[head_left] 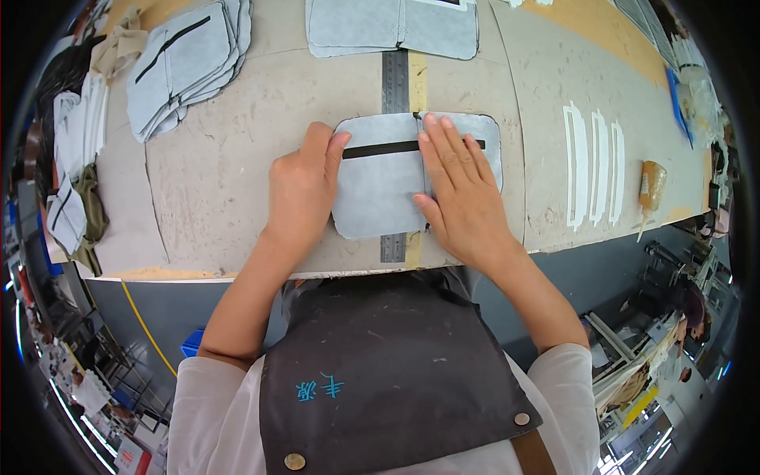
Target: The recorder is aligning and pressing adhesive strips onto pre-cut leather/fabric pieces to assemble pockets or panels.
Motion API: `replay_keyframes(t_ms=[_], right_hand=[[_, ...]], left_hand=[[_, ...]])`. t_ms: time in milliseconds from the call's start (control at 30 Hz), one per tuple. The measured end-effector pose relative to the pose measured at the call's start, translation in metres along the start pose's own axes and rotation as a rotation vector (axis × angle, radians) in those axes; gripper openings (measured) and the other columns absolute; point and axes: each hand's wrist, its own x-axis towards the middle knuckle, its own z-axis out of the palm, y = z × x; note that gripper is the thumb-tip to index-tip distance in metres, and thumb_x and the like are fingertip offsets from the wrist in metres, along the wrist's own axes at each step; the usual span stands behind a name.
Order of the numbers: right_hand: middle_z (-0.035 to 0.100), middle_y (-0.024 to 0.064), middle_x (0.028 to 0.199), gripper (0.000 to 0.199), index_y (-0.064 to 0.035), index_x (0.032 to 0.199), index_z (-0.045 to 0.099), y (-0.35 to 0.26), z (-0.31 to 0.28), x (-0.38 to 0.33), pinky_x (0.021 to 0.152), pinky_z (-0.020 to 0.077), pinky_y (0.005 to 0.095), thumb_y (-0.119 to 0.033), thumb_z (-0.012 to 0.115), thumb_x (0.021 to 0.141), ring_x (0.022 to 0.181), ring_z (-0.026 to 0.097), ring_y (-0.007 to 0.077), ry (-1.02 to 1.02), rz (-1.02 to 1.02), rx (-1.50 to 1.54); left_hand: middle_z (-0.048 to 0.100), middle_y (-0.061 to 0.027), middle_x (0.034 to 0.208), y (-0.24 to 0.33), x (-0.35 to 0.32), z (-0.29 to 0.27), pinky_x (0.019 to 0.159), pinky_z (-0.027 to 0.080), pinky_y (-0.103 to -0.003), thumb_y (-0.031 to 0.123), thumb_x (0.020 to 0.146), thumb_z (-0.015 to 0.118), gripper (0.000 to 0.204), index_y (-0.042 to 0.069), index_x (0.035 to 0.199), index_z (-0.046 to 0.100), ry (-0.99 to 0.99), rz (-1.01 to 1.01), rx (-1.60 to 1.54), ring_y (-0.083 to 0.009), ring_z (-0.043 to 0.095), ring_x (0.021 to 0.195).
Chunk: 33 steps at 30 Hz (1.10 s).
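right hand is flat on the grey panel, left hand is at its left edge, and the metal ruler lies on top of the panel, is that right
Not quite: the head view shows the metal ruler running underneath the grey panel, not on top. The right hand is flat on it and the left hand at its left edge.

Worktable [237, 198] bright, evenly lit, shadows soft; light strips [73, 419] glare lower left; edges bend toward black rim

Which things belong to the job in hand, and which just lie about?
Likely the job: handled grey panel; metal ruler beneath it; stacked grey panels; possibly the white slotted strips and amber bottle.
Apparently lying about: olive cloth; clear plastic.
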Motion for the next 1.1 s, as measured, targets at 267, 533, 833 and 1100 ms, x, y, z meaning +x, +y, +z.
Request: replay_keyframes(t_ms=[267, 533, 833, 1100], right_hand=[[0.028, 0.0172, 0.157, 0.066, 0.0053, 0.146, 0.035, -0.016, 0.006, -0.004, 0.119, 0.0206, 0.0439, -0.031, 0.057, 0.094, 0.147, 0.024, 0.0311, -0.072, 0.004, 0.009], [0.027, 0.0171, 0.158, 0.064, 0.0049, 0.146, 0.034, -0.012, 0.006, -0.001, 0.119, 0.0186, 0.0452, -0.026, 0.057, 0.094, 0.148, 0.022, 0.0299, -0.087, -0.008, -0.072], [0.028, 0.0173, 0.157, 0.062, 0.0052, 0.145, 0.036, -0.008, 0.009, 0.000, 0.119, 0.0192, 0.0458, -0.024, 0.057, 0.094, 0.148, 0.022, 0.0302, -0.061, -0.044, -0.048], [0.033, 0.0189, 0.155, 0.059, 0.0070, 0.141, 0.042, -0.006, 0.013, 0.002, 0.119, 0.0239, 0.0430, -0.022, 0.060, 0.092, 0.145, 0.028, 0.0323, -0.013, -0.077, 0.019]], left_hand=[[0.049, -0.0073, 0.056, -0.008, 0.015, -0.033, 0.047, 0.039, -0.028, 0.018, 0.096, 0.064, 0.026, 0.000, 0.079, 0.055, -0.252, -0.251, -0.142, -0.0139, 0.042, 0.048], [0.047, -0.0034, 0.056, -0.020, 0.022, -0.037, 0.047, 0.036, -0.027, 0.015, 0.090, 0.070, 0.026, -0.001, 0.075, 0.056, -0.367, -0.053, -0.085, -0.0096, 0.039, 0.053], [0.049, -0.0032, 0.055, -0.023, 0.023, -0.039, 0.046, 0.033, -0.027, 0.015, 0.089, 0.071, 0.025, -0.002, 0.077, 0.059, -0.384, -0.173, -0.160, -0.0089, 0.039, 0.046], [0.063, -0.0130, 0.082, -0.012, 0.014, -0.035, 0.059, 0.046, -0.038, 0.019, 0.086, 0.073, 0.020, 0.002, 0.082, 0.063, -0.180, -0.107, 0.039, -0.0267, 0.058, 0.065]])
